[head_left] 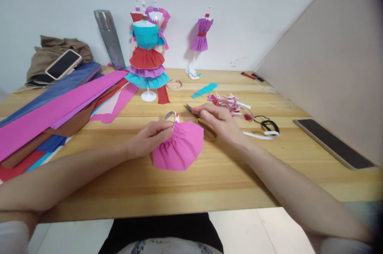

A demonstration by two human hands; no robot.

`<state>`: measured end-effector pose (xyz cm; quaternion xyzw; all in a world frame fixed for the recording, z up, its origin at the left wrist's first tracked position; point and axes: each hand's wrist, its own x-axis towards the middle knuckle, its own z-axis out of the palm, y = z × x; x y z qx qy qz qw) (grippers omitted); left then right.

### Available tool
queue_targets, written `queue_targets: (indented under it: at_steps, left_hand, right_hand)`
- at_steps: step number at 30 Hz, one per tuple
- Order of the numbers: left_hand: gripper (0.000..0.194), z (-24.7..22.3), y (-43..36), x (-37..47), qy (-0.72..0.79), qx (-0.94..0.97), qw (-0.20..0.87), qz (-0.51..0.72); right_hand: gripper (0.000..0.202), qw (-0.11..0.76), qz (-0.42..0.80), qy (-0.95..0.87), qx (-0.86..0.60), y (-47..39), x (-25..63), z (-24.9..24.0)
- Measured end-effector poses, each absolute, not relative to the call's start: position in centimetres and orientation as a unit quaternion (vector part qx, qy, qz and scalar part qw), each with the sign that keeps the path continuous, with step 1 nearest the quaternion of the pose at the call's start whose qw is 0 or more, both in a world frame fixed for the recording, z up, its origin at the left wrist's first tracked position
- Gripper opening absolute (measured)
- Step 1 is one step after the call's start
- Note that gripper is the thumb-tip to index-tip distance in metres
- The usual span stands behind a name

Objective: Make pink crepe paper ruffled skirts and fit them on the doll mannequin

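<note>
My left hand [152,137] pinches the gathered top of a pink pleated paper piece [181,148], which fans out to the right above the wooden table. A ring-shaped roll of tape [171,117] stands up just behind those fingers, close to the gathers. My right hand [218,120] is over scissors with yellow handles [210,131], its thumb and fingers closed near the pivot. The scissor blades [188,107] point away to the upper left. Part of the handles is hidden under the palm.
Dress forms in paper outfits stand behind, one in a layered skirt [147,58], one in purple [202,35]. Coloured paper sheets [60,114] and a phone [64,64] lie left. Paper scraps [229,104], black cord [271,126] and a dark flat device [333,142] are right.
</note>
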<state>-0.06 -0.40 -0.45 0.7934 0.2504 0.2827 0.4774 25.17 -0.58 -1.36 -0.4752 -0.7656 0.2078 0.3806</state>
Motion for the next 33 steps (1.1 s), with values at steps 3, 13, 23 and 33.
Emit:
queue_targets:
  at_steps: [3,13,23,33]
  left_hand:
    - [0.036,0.4,-0.5,0.0,0.217,0.831,0.450,0.244]
    - [0.036,1.9,-0.1,-0.2,0.154,0.892,0.409,0.111]
    - [0.029,1.7,1.8,-0.8,0.267,0.808,0.340,0.400]
    - [0.041,0.3,4.3,-1.2,0.420,0.645,0.552,0.321]
  right_hand:
    - [0.032,0.434,0.272,-0.747,-0.425,-1.5,24.3,-1.6]
    - [0.028,0.287,0.305,-0.884,-0.208,-2.1,24.1,0.3]
    - [0.020,0.333,0.137,-0.899,-0.248,-1.1,24.2,-1.3]
    - [0.023,0.334,0.061,-0.889,-0.306,-0.7,24.4,-1.7]
